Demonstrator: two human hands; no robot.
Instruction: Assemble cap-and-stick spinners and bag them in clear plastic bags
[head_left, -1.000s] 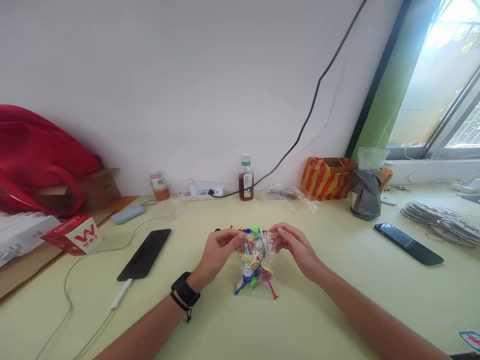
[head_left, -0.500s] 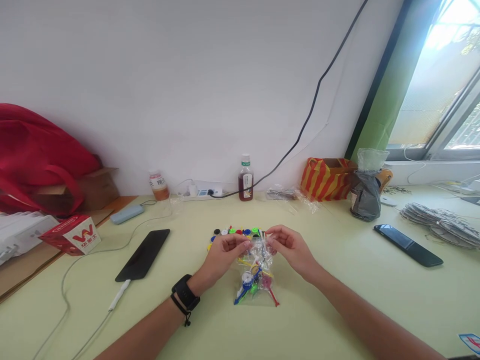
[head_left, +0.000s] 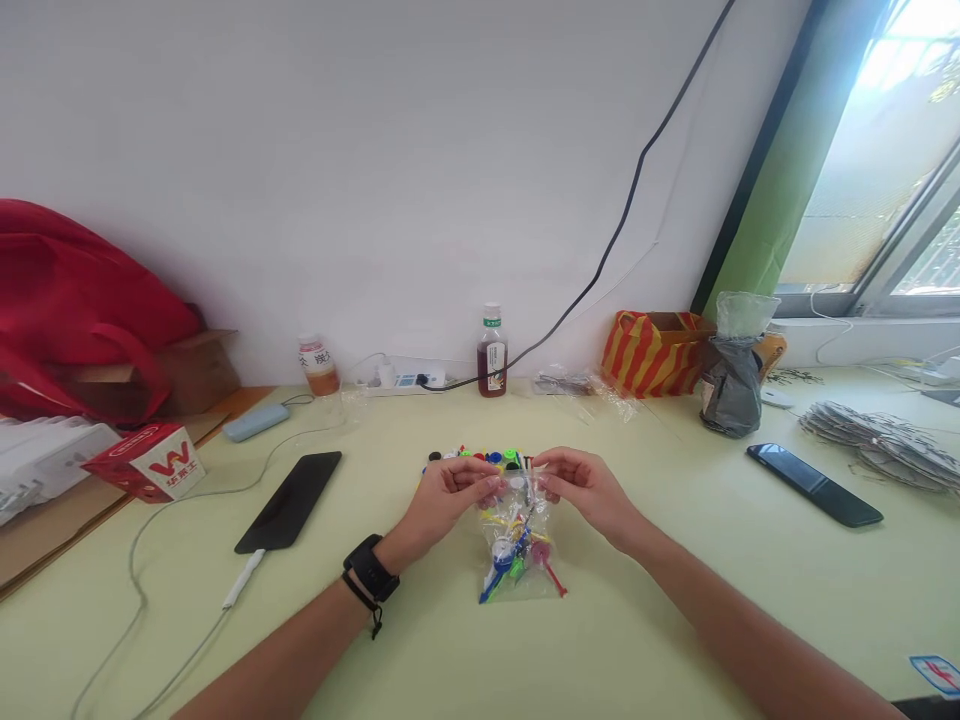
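The clear, crinkled bag [head_left: 534,586] holds multicoloured pieces [head_left: 502,560].

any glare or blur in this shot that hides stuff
In the head view, the window is washed out near its top; glints on the clear plastic bag partly obscure the colourful pieces inside; same head view, small print on the dark bottle is too soft to read.

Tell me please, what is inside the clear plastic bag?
Blue, red, yellow and green pieces show inside the clear plastic bag. Pieces overlap, hiding what lies beneath; fingers cover parts of its top.
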